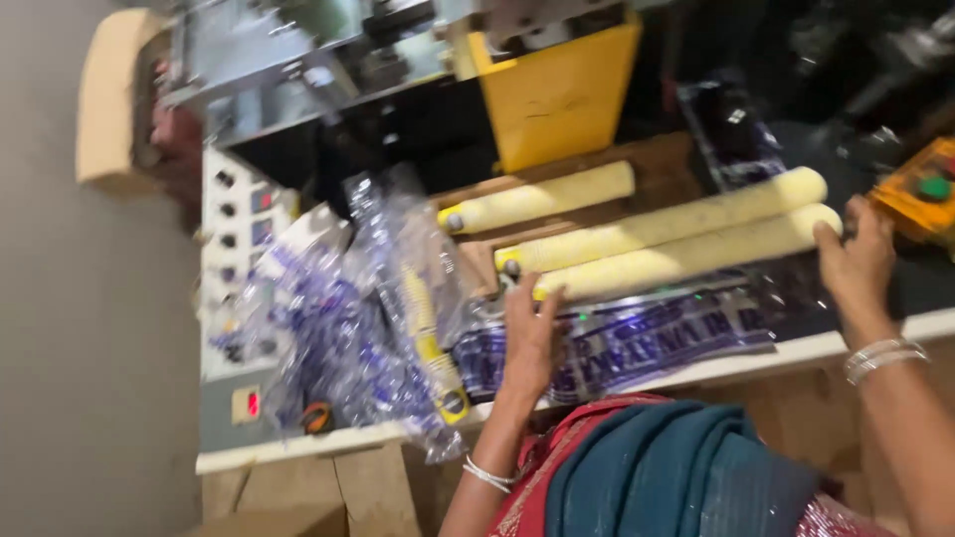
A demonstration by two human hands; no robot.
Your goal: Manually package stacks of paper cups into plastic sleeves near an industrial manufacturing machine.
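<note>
Two hands on a long cream roller at a packing bench.

Head view: left hand [532, 333] and right hand [858, 261] clasp opposite ends of the nearest roller [686, 257], fingers curled on it; a printed plastic sleeve [637, 338] lies just nearer, two more rollers [662, 224] farther.

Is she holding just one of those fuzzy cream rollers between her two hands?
No: the left hand and right hand press the ends of two cream rollers lying side by side.
</note>
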